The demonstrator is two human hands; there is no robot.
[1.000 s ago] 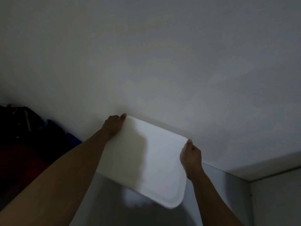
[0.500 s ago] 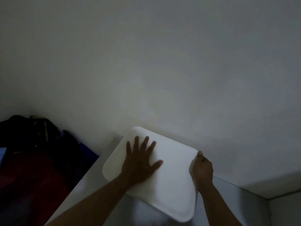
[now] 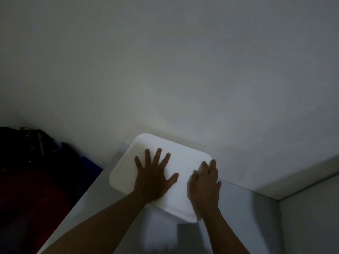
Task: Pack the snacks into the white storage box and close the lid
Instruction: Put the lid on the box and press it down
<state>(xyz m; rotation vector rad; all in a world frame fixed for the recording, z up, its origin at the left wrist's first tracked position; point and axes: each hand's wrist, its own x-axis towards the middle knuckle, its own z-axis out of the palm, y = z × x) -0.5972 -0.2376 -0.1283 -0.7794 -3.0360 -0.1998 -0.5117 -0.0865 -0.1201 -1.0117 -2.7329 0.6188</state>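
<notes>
The white lid lies flat on top of the white storage box, whose front wall shows dimly below the lid. My left hand rests palm down on the middle of the lid with fingers spread. My right hand lies flat on the lid's right part, fingers together and slightly blurred. No snacks are visible; the inside of the box is hidden by the lid.
The box stands on a grey surface pushed against a pale wall, with a side panel at the right. Dark bags and red fabric pile up at the left, beyond the surface's edge.
The lid came down from a tilted hold onto the box. My left hand moved from its far corner to its top, then my right hand left the right edge and laid flat.
</notes>
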